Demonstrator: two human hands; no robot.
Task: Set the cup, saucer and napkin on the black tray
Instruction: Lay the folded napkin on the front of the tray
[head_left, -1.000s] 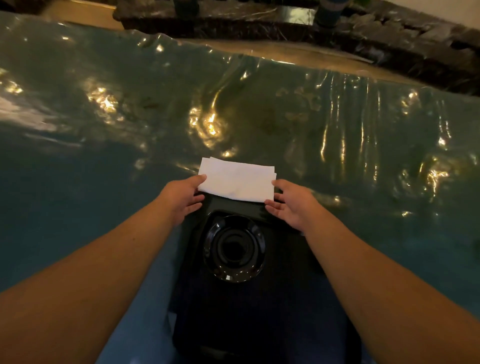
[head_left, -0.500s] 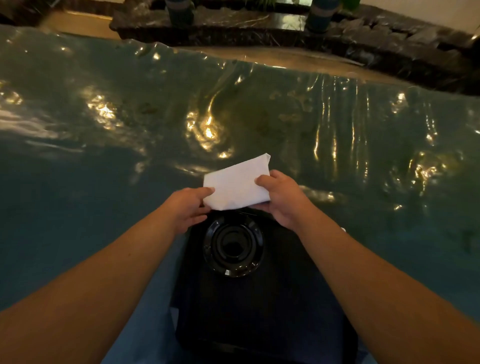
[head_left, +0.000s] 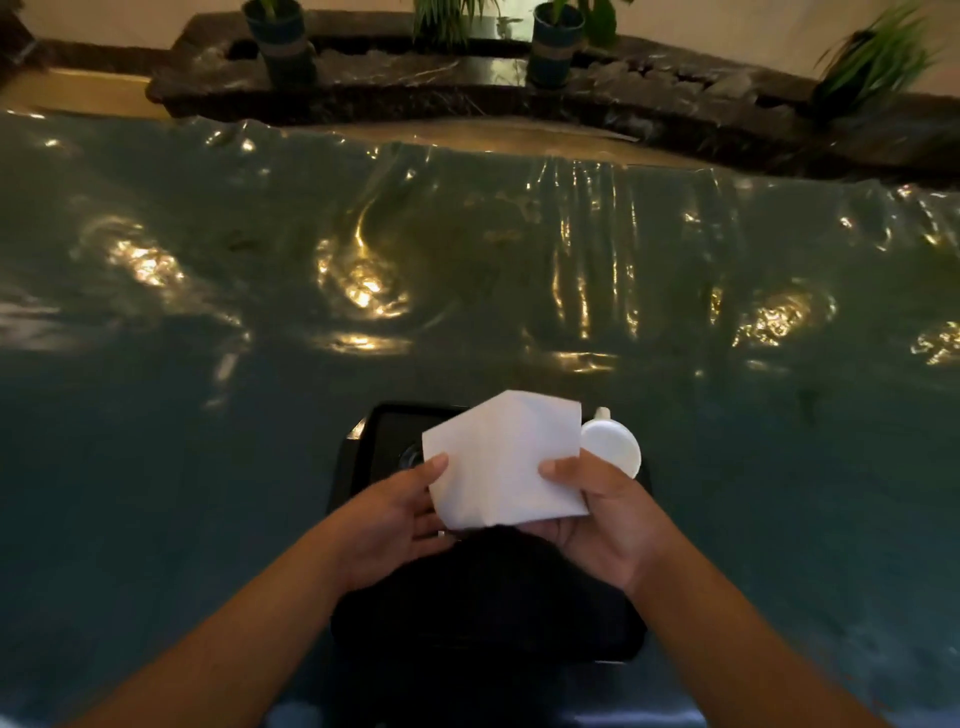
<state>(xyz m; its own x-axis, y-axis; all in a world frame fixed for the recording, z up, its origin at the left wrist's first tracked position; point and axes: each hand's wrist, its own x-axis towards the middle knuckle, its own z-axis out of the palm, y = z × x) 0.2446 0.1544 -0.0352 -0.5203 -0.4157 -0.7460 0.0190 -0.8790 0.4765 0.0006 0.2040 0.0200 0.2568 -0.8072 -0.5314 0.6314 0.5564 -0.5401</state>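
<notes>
**Napkin held over the tray, ready to be laid down**

Plainly, the step in hand is placing the napkin (head_left: 503, 462). Both hands grip it: the left hand (head_left: 397, 525) pinches its left edge with the thumb on top, and the right hand (head_left: 597, 519) pinches the right edge the same way, fingers curled beneath. It hangs in the air between them, partly folded, over the far half of the black tray (head_left: 363, 452).

To do this well, I would judge that the napkin should be lowered flat onto a bare part of the tray, clear of the saucer (head_left: 413, 457) (only a sliver of its dark rim shows past the napkin's left edge). Keeping both edges taut on the way down should stop the fold from springing open, and both hands should let go together.

A white cup (head_left: 610, 446) sits just beyond the right hand's fingers, near the tray's far right corner; whether it rests on the tray or beside it I cannot tell. Everything stands on a glossy blue-green tablecloth (head_left: 208, 415).
</notes>
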